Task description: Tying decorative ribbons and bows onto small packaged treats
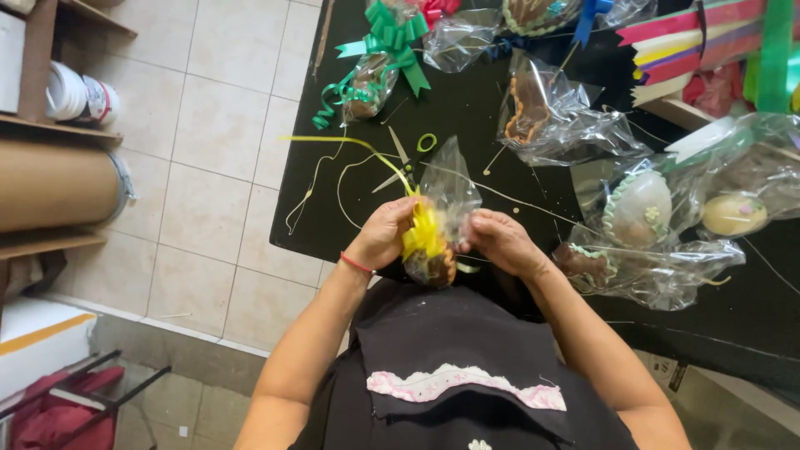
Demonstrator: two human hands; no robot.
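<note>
Held between both hands, just above the black table's (467, 108) near edge: a small wrapped treat (433, 265) in clear cellophane (450, 187), with a yellow ribbon (423, 236) at its neck. Left hand (383, 233) closed on the ribbon side, fingers curled against the yellow loops. Right hand (500, 242) closed on the cellophane's other side, fingertips pinching the wrap at the neck. Treat sitting low in the gap between the two hands, below the knuckles, touching both.

Long axis roughly upright in view: brown rounded body toward the person's apron, loose cellophane top fanning away over the table. A thin yellow ribbon tail (350, 143) running up and left from the bow, curving across the tabletop.

Looks: dark chocolate-brown lump with a lighter scalloped rim, glossy wrap, bright yellow bow bunched at the left of the neck. Finer detail hidden by the fingers.

A red cord (357, 264) on the left wrist. Scissors (398, 167) with a green handle lying just beyond the hands. Farther off on the table: a wrapped piece with a green bow (392, 37), a brown piece in a crumpled bag (550, 108), and pale decorated eggs (640, 208) in cellophane to the right. Coloured paper strips (692, 37) at the far right corner. Tiled floor (208, 167) to the left.
</note>
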